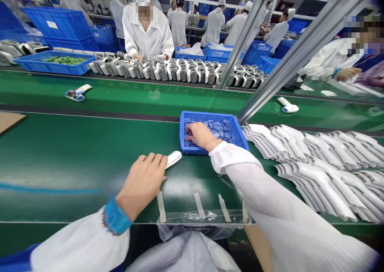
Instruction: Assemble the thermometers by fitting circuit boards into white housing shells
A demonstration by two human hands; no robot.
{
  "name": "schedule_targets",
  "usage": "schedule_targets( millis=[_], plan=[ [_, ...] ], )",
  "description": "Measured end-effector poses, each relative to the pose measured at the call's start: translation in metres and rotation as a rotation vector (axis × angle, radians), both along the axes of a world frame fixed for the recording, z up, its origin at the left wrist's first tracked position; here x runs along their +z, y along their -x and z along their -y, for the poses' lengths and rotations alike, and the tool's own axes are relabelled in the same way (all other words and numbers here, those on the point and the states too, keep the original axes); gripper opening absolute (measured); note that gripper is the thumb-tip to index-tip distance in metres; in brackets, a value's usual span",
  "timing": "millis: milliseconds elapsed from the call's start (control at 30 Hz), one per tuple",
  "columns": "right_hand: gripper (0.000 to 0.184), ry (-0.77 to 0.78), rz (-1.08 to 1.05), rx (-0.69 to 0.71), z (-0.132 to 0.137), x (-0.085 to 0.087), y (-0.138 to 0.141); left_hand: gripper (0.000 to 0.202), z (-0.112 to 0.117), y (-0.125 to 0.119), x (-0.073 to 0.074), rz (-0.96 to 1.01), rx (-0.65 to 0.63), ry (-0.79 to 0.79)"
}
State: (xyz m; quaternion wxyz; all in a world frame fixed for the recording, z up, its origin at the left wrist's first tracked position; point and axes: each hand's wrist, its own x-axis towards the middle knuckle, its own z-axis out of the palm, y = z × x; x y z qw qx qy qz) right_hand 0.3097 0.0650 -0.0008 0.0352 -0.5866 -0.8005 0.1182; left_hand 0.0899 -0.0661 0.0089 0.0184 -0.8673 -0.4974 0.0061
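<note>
A tray [181, 133] of small parts [217, 129] sits on the conveyor belt [75, 152], with rows of device shells [315, 152] to its right and a single shell [174, 159] just left of it.

Your left hand [141, 184] covers most of the white plastic casing [174, 159], so you can't see its full shape. Your right hand [201, 136] hides some of the small blue-grey pieces [216, 129] in the shallow blue plastic tray [210, 118], and they're too small to tell apart. The rows of white curved plastic housings [312, 144] run off the right edge.
</note>
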Motion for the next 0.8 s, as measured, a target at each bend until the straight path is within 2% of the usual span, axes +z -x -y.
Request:
schedule_targets(
  millis=[67, 167, 233, 333, 433, 500, 533, 600, 700, 767, 800],
  plan=[
    [0.023, 0.031, 0.078, 0.004, -0.002, 0.000, 0.008, 0.020, -0.003, -0.014, -0.003, -0.111, 0.000, -0.014],
    [0.022, 0.047, 0.137, 0.028, 0.001, 0.004, 0.013, 0.020, -0.006, -0.014, -0.001, -0.049, 0.057, 0.012],
    [0.020, 0.046, 0.134, 0.049, 0.004, 0.007, 0.015, 0.018, -0.006, -0.004, 0.002, 0.117, 0.152, 0.099],
    [0.017, 0.028, 0.091, 0.054, 0.006, 0.010, 0.015, 0.034, -0.005, 0.010, 0.003, 0.483, 0.305, 0.342],
    [0.041, -0.035, 0.009, 0.033, 0.016, 0.017, 0.006, 0.042, 0.001, 0.015, -0.001, 0.889, 0.349, 0.576],
    [0.051, -0.092, -0.056, 0.030, 0.030, 0.023, -0.006, 0.045, 0.006, 0.013, -0.003, 1.061, 0.385, 0.676],
    [0.049, -0.105, -0.132, 0.027, 0.039, 0.026, -0.012, 0.045, 0.009, 0.010, -0.003, 1.099, 0.400, 0.695],
    [0.040, -0.048, -0.417, -0.008, 0.062, 0.030, -0.021, 0.041, 0.013, 0.003, -0.001, 1.091, 0.397, 0.646],
    [0.028, 0.216, -1.020, -0.138, 0.097, 0.033, -0.020, 0.032, 0.016, -0.013, 0.005, 1.000, 0.316, 0.484],
    [0.034, 0.325, -1.288, -0.236, 0.115, 0.031, -0.011, 0.029, 0.017, -0.025, 0.008, 0.971, 0.254, 0.407],
    [0.039, 0.332, -1.367, -0.283, 0.122, 0.030, -0.006, 0.028, 0.017, -0.030, 0.008, 0.976, 0.231, 0.386]
  ],
)
